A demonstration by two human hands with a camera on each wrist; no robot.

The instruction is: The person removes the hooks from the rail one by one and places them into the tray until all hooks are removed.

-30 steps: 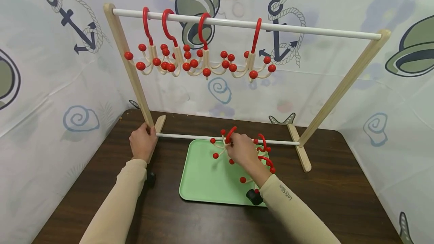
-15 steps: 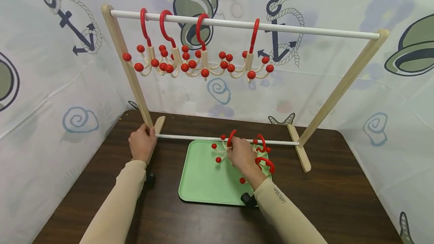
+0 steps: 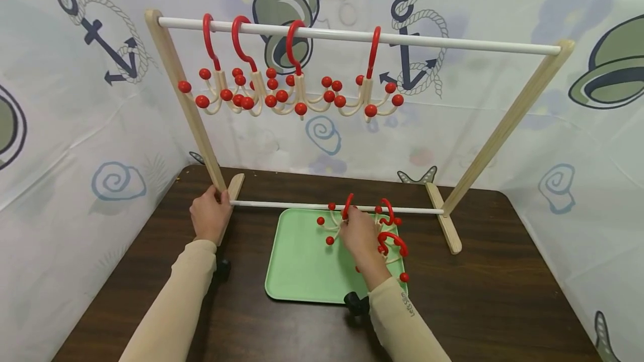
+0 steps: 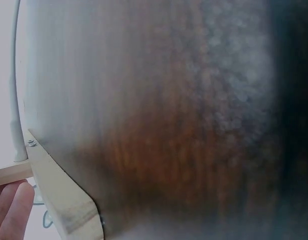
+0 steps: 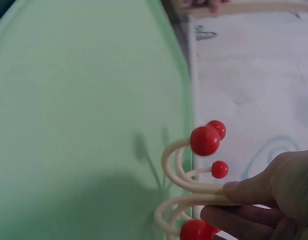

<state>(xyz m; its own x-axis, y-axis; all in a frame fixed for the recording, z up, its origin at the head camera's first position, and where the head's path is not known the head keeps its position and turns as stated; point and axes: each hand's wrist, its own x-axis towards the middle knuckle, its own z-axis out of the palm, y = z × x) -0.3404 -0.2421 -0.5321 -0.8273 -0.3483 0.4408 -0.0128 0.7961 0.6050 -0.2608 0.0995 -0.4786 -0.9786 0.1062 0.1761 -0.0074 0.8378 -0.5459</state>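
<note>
My right hand [image 3: 361,239] pinches the pale stem of a multi-prong hanger [image 3: 348,205] with a red hook and red ball tips. It is held over the right part of a green tray [image 3: 307,267]. In the right wrist view, thumb and fingers close on the stem of the hanger [image 5: 194,187], its curved prongs toward the tray. Two more such hangers, one with a red hook [image 3: 393,239] and another red hook [image 3: 387,211] behind it, lie at the tray's right side. My left hand [image 3: 208,218] grips the wooden left post [image 3: 193,122] of a rack near its foot.
Several like hangers [image 3: 299,91] hang from the rack's white top bar [image 3: 478,44], mostly toward the left. A white lower bar [image 3: 282,204] runs behind the tray. The right post [image 3: 508,122] stands on a wooden foot [image 3: 448,228]. All sits on a dark wooden table [image 3: 503,295].
My right hand and the hanger have come down a little and slightly to the right, while the forearm has swung left. My left hand keeps its place on the post.
</note>
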